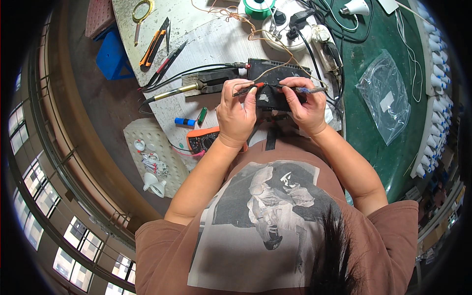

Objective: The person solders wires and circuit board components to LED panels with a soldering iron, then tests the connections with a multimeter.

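Note:
In front of my chest, both hands are raised over a black box with slots along its far edge. My left hand is closed, with thumb and fingers pinching a thin red-and-black lead. Across from it, my right hand is also closed, pinching a dark lead with a bluish patch on it. The inner ends of the two leads come close together between my hands; whether they touch is too small to tell. A thin brown wire runs above my left fingers.
Left of the box lies a soldering iron. An orange multimeter sits by my left forearm, near a blue cylinder. Cutter knife, tweezers, solder spool and power strip are farther off. A plastic bag lies right.

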Action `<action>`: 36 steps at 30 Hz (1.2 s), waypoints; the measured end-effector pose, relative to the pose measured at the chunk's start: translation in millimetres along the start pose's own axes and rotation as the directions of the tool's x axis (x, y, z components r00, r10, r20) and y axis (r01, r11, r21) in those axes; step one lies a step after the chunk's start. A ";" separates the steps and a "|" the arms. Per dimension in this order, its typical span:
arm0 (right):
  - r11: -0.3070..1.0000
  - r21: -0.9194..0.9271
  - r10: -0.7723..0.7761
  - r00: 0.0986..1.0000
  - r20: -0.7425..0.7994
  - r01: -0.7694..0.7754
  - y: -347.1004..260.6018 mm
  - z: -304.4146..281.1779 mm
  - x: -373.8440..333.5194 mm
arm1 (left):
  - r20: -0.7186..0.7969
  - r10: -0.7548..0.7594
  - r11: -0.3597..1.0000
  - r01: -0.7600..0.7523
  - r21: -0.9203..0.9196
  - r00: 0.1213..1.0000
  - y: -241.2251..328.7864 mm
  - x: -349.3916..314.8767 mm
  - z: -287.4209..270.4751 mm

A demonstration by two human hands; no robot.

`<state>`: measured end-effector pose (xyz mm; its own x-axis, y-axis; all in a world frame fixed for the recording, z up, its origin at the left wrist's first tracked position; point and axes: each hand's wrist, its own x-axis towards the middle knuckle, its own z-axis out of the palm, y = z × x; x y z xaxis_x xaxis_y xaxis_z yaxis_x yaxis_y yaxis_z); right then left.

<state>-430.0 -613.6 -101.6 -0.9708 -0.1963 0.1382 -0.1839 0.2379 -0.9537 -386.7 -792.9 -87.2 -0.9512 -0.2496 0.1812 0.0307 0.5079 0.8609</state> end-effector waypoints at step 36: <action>0.994 -0.035 -0.104 0.992 0.066 0.107 -5.5 -5.3 -1.4 | 0.114 0.075 0.984 -0.092 0.151 0.991 16.3 15.1 -4.3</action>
<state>-428.5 -609.6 -95.2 -0.9340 -0.2823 0.2189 -0.2917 0.2489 -0.9236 -399.2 -791.9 -68.4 -0.9751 -0.1150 0.1894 0.0709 0.6476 0.7586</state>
